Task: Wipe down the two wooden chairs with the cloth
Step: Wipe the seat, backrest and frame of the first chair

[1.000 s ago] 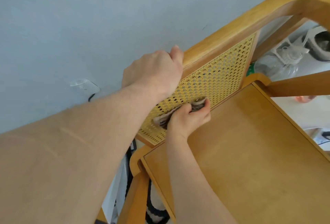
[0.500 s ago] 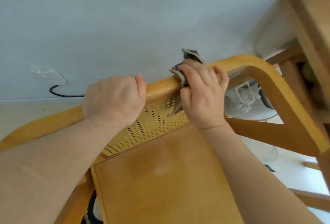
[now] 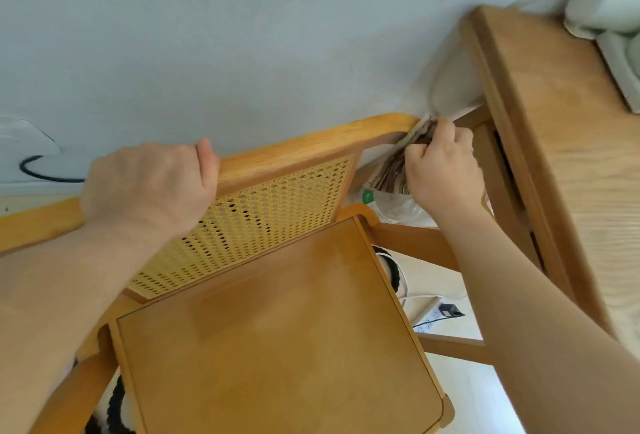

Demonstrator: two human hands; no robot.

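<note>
A wooden chair (image 3: 284, 340) with a flat seat and a woven cane backrest fills the middle of the view, seen from above. My left hand (image 3: 152, 188) grips the curved top rail left of centre. My right hand (image 3: 441, 170) is shut on a striped brown and cream cloth (image 3: 393, 170), pressing it around the right end of the top rail where it bends down into the armrest. Part of the cloth hangs below the rail. Only one chair is in view.
A light wooden table (image 3: 568, 143) stands close on the right, its edge almost touching my right hand. The pale wall (image 3: 242, 35) is right behind the chair. A power strip (image 3: 438, 316) and cables lie on the floor under the armrest. A plastic bag (image 3: 394, 205) sits beyond the backrest.
My right hand has slid the cloth rightward along the top rail from its middle to the bend at the right end. The left hand has kept its grip on the rail.
</note>
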